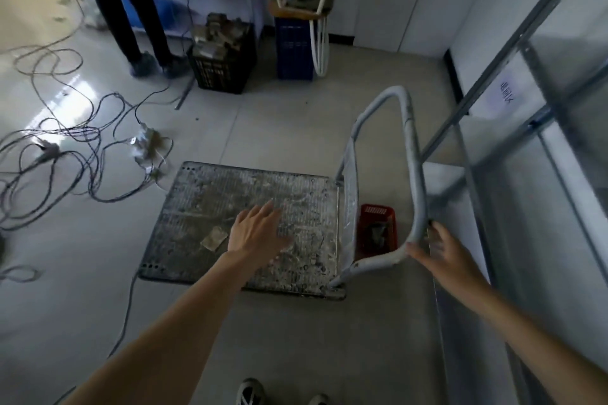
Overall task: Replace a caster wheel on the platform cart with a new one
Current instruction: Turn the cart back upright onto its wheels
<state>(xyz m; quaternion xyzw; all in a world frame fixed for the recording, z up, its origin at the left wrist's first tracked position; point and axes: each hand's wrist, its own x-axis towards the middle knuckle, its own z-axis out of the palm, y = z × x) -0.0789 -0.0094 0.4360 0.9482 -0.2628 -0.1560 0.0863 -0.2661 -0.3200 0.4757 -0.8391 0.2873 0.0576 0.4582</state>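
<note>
Grimy cart deck [210, 200] on grey tiled floor [279, 128], cables [65, 141] possibly loose.

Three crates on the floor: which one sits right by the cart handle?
The red crate, seen through the cart handle near the right hand. The black crate and blue crate stand far back by the wall.

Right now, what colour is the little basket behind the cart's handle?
Red; the head view shows the basket best, on the floor behind the handle.

The platform cart [250, 223] hides its casters; the red basket's [378, 230] contents blur.
</note>
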